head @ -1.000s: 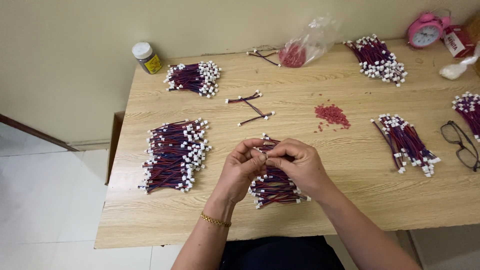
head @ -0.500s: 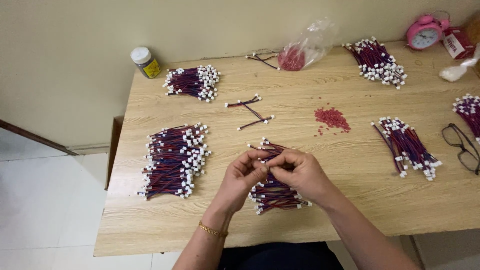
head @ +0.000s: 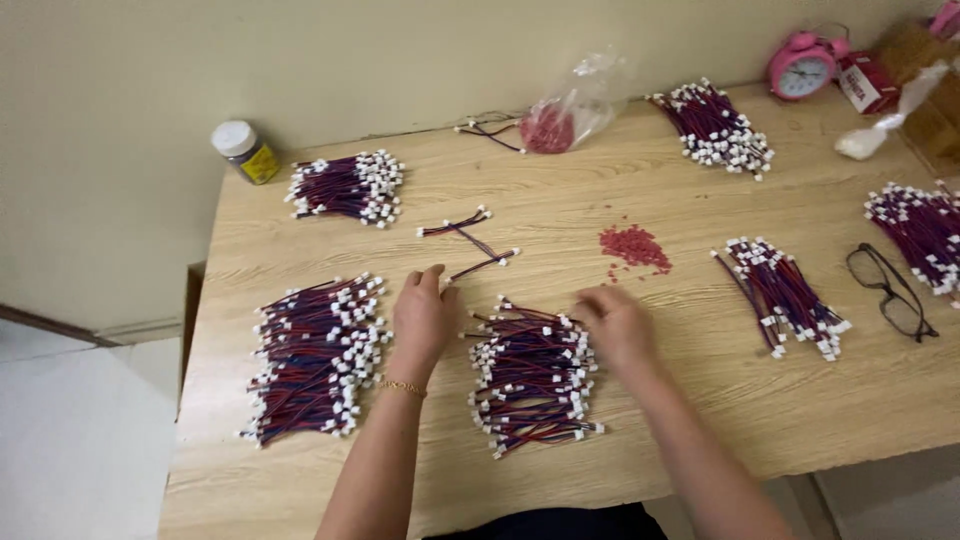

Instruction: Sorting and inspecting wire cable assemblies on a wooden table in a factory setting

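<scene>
- Splitting apart: both hands, joined half a second ago over the middle pile, now sit either side of it.
- Left hand [head: 425,318] lies flat with fingers spread and loose, nothing visibly held; its fingertips reach toward a single loose lead [head: 482,267] just beyond them.
- Right hand [head: 617,325] is palm-down at the far right corner of the middle bundle [head: 530,378], fingers curled low; cannot tell whether anything is pinched beneath.
- Middle bundle of red-and-dark wire leads with white plugs sits between the hands, near the table's front edge.
- Judgement: one lead looks finished and let go; hands appear to be between pieces.
- Outward left: large bundle [head: 315,358] near the front-left corner; smaller bundle [head: 347,187] and a white-capped jar [head: 244,151] at the back-left corner.
- Outward centre: crossed loose leads [head: 457,224], then red bits [head: 634,246] scattered mid-table, clear bag [head: 568,110] of red bits at the back edge.
- Outward right: bundle [head: 782,297], spectacles [head: 892,292], another bundle [head: 920,232] at the right edge, a further bundle [head: 716,130] and a pink clock [head: 801,68] at the back.
- Table [head: 700,430] is pale wood.
</scene>
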